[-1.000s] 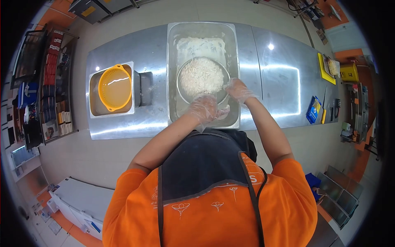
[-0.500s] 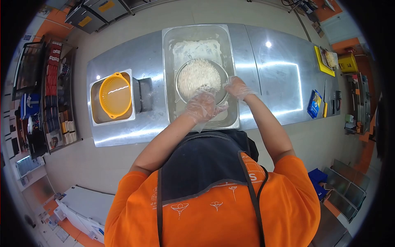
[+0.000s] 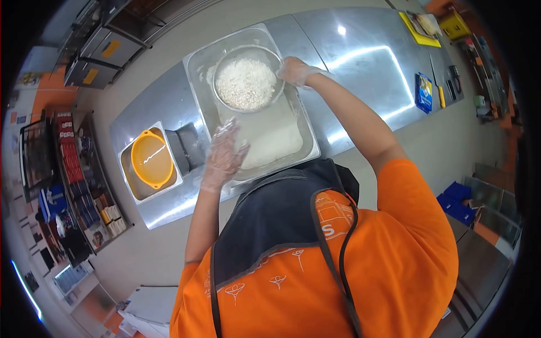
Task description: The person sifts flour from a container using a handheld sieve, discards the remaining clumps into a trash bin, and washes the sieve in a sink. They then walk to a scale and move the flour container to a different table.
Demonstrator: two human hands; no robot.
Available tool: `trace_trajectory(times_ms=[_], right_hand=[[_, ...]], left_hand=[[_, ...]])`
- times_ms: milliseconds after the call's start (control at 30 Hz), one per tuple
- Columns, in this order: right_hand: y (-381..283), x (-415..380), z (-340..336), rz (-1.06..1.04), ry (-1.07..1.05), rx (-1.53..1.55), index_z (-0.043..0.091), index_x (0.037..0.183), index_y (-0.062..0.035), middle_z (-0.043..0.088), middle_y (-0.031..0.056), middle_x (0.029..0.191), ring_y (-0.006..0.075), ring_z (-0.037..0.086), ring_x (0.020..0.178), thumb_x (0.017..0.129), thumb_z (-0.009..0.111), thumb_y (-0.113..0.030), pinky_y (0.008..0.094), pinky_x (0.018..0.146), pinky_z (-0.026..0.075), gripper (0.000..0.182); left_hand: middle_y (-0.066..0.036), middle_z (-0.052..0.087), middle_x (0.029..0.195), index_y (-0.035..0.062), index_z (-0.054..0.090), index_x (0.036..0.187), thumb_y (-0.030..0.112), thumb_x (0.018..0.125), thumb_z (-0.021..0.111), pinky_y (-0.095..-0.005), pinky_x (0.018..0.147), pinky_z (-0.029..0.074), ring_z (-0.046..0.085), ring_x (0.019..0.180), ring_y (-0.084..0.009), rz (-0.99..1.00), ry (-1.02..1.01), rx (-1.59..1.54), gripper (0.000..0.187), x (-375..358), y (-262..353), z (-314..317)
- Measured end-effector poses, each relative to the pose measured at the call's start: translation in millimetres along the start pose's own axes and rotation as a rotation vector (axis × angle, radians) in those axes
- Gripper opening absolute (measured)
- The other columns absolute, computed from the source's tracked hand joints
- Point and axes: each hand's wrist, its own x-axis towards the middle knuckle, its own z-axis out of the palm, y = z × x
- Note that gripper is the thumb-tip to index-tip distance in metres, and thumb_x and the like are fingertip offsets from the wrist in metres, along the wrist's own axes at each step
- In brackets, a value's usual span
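My right hand [image 3: 295, 71], in a clear plastic glove, grips the right side of a round metal sieve [image 3: 218, 102]. Pale, floury pieces [image 3: 245, 84] fill the sieve; their exact kind is too small to tell. Beneath it is a deep rectangular metal tray [image 3: 309, 141], with a layer of white flour [image 3: 276, 138] on its bottom. My left hand [image 3: 225, 155], also gloved, hovers by the tray's left near edge, its fingers stretched out and apart and nothing in them. White flour clings to its fingertips.
A yellow colander [image 3: 153, 159] sits in a smaller metal pan [image 3: 127, 156] at the left of the steel table [image 3: 369, 84]. To the right lie a blue packet [image 3: 424, 93], a yellow-handled knife [image 3: 440, 96] and a yellow board [image 3: 416, 31].
My left hand has left the food in the sieve and moved left, its fingers spreading. My right hand and the sieve are now over the tray's far part. The view has tilted.
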Motion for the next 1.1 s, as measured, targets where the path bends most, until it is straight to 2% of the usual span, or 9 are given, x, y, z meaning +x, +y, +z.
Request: trace_trajectory(times_ms=[333,433,500,633,700,800,900,967,1100], right_hand=[[-4.3,-2.0,14.7,-0.003,0.018,0.013,0.068,0.096,0.0090,0.066,0.0328,0.098,0.0435,0.067,0.094,0.081,0.064,-0.027,0.0442,0.086,0.052,0.039],[-4.3,-12.2,14.4,-0.143,-0.079,-0.016,0.068,0.095,0.0090,0.066,0.0328,0.095,0.0433,0.067,0.091,0.081,0.065,-0.028,0.0441,0.084,0.053,0.040],[-1.6,-9.3,20.1,-0.020,-0.063,0.016,0.066,0.104,0.0085,0.067,0.0292,0.098,0.0396,0.066,0.096,0.082,0.063,-0.028,0.0421,0.087,0.051,0.043],[-18.8,-35.8,31.5,-0.106,-0.082,-0.028,0.067,0.095,0.0099,0.067,0.0317,0.095,0.0434,0.066,0.092,0.081,0.065,-0.029,0.0444,0.085,0.052,0.041],[-27.5,-44.5,24.5,0.040,-0.145,0.156,0.066,0.096,0.0103,0.067,0.0317,0.097,0.0438,0.066,0.094,0.081,0.064,-0.029,0.0447,0.087,0.052,0.042],[-33.0,-49.7,45.8,0.046,-0.024,0.065,0.065,0.102,0.0078,0.066,0.0303,0.101,0.0421,0.065,0.099,0.083,0.065,-0.029,0.0444,0.087,0.051,0.041],[-38.7,-61.5,65.5,0.007,-0.100,0.062,0.065,0.102,0.0077,0.066,0.0305,0.101,0.0420,0.065,0.100,0.083,0.065,-0.028,0.0447,0.087,0.051,0.041],[-52.6,-72.1,70.5,0.027,-0.117,0.089,0.066,0.100,0.0087,0.066,0.0319,0.101,0.0430,0.065,0.100,0.082,0.063,-0.027,0.0452,0.088,0.051,0.040],[-70.6,-85.6,75.4,0.123,-0.137,0.139,0.066,0.097,0.0097,0.066,0.0330,0.101,0.0447,0.064,0.099,0.081,0.062,-0.025,0.0460,0.087,0.051,0.038]], left_hand=[[-0.021,0.056,0.132,-0.0002,0.052,0.131,0.016,0.093,0.062,-0.0440,0.108,0.040,0.052,0.127,-0.0363,-0.216,0.259,-0.212,0.042,-18.9,-20.3,-11.3],[-0.021,0.058,0.129,0.0007,0.054,0.129,0.015,0.092,0.062,-0.0438,0.106,0.041,0.054,0.124,-0.0365,-0.208,0.319,-0.213,0.040,-13.4,-17.2,-19.1],[-0.020,0.059,0.129,0.0013,0.055,0.128,0.014,0.092,0.062,-0.0437,0.105,0.042,0.054,0.123,-0.0367,-0.190,0.328,-0.204,0.039,-11.5,-16.9,-18.4],[-0.020,0.057,0.131,0.0021,0.054,0.129,0.022,0.094,0.061,-0.0449,0.108,0.039,0.053,0.125,-0.0363,-0.189,0.266,-0.211,0.041,-1.5,-12.7,-14.0],[-0.022,0.056,0.132,0.0009,0.053,0.130,0.026,0.095,0.060,-0.0456,0.109,0.038,0.052,0.126,-0.0366,-0.227,0.225,-0.229,0.044,7.2,-8.6,-7.9],[-0.025,0.053,0.135,-0.0040,0.045,0.139,0.039,0.094,0.057,-0.0455,0.111,0.035,0.049,0.129,-0.0391,-0.312,0.179,-0.053,0.063,26.2,-10.6,24.4],[-0.029,0.055,0.132,-0.0080,0.039,0.143,0.053,0.094,0.051,-0.0448,0.106,0.040,0.051,0.126,-0.0422,-0.512,0.299,0.272,0.080,43.8,-13.4,64.4],[-0.030,0.046,0.142,-0.0094,0.028,0.148,0.060,0.093,0.047,-0.0475,0.113,0.032,0.040,0.137,-0.0427,-0.738,-0.032,0.118,0.090,62.1,9.8,41.2],[-0.029,0.046,0.143,-0.0046,0.032,0.149,0.059,0.089,0.055,-0.0471,0.113,0.031,0.039,0.137,-0.0406,-0.670,0.176,0.152,0.090,62.1,6.4,73.1]])
